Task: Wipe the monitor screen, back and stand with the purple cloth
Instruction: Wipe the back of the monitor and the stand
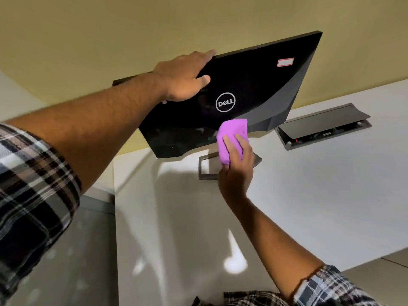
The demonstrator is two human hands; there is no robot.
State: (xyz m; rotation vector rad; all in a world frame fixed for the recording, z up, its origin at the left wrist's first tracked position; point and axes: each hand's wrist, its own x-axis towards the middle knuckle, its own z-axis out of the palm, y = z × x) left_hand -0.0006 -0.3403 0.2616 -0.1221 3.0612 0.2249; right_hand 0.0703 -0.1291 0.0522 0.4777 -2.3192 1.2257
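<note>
Plaid sleeves frame the view, 1 low on the left and 1 at the bottom right, both rolled back from bare forearms. Furthest left, the left hand (183,78) grips the top edge of the monitor (249,85), fingers over the rim and thumb pressed on the glossy black back, steadying it. That back faces the camera, tilted, with a round logo (225,102) in the middle and a small red-bordered sticker (285,62) near the upper right corner. Below the logo, the right hand (237,164) clamps the folded purple cloth (231,138) between fingers and palm, holding it at the lower edge of the back, just above the stand (206,170) on the white bench (309,195). Further right, an open cable box (323,127) sits recessed in the bench. Judging by this, the back is being wiped now; faint smudges show low on the panel, the stand looks untouched, and the screen's state cannot be told.
</note>
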